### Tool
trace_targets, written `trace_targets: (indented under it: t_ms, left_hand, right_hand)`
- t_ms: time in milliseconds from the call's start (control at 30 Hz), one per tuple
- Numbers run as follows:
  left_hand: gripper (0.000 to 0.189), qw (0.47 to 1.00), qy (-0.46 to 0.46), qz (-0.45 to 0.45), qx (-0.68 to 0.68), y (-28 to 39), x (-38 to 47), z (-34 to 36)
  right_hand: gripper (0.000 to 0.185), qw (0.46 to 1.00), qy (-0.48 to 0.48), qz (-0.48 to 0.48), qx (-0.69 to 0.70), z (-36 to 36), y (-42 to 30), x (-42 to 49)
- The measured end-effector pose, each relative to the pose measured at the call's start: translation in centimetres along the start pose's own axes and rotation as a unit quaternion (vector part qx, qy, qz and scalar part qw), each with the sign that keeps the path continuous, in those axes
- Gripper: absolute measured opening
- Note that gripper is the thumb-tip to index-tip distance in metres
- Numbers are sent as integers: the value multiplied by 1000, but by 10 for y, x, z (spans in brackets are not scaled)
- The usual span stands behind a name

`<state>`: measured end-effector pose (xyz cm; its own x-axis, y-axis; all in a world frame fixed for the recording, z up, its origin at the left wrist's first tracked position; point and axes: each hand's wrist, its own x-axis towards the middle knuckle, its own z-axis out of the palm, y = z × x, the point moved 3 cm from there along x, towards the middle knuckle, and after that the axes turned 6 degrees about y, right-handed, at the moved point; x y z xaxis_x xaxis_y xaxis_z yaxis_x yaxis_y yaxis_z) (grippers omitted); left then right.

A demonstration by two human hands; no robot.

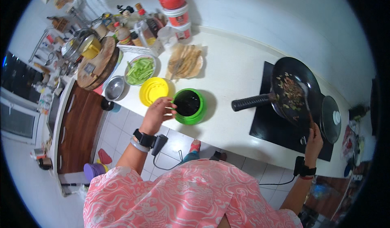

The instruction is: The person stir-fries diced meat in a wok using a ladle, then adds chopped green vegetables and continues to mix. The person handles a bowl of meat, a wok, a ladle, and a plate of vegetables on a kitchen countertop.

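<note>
My left hand (158, 110) is at the left side of a green jar (191, 119) with dark contents. Its fingers are spread beside the rim; whether the fingertips touch it is hard to tell. Just behind this hand lies a round yellow lid or shallow dish (154, 90). At the right, my right hand (314, 141) grips the brown handle of a spatula (306, 103), whose metal end reaches into a black wok (304, 71). Chopped browned food with green bits (289, 89) lies in the wok, which sits on a black cooktop (265, 127).
A glass lid (330, 127) rests right of the wok, whose handle (251, 102) points left over the counter (228, 75). Behind the jar are a plate of brown strips (186, 62), a bowl of cut green vegetables (140, 71), a metal bowl (114, 88), and round cutting boards (102, 60).
</note>
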<state>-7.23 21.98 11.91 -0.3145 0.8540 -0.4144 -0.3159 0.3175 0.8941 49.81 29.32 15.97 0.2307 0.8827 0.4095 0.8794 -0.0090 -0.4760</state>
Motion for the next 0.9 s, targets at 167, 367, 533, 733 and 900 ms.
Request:
trace_targets:
  t_ms: [167, 367, 533, 733, 900]
  left_hand:
    - [23, 980, 148, 8, -129, -20, 47, -117]
    - [22, 945, 226, 116, 207, -43, 138, -253]
    - [29, 928, 94, 159, 324, -38, 216, -298]
    - [32, 998, 32, -61, -14, -60, 262, -300]
    - [32, 921, 73, 85, 373, -42, 280, -326]
  right_hand:
    - [36, 993, 4, 84, 79, 19, 27, 19]
    - [35, 987, -106, 87, 87, -24, -12, 1]
    - [29, 991, -36, 100, 81, -65, -37, -26]
    - [25, 977, 37, 184, 101, -56, -39, -44]
    - [29, 983, 87, 161, -2, -38, -38, -43]
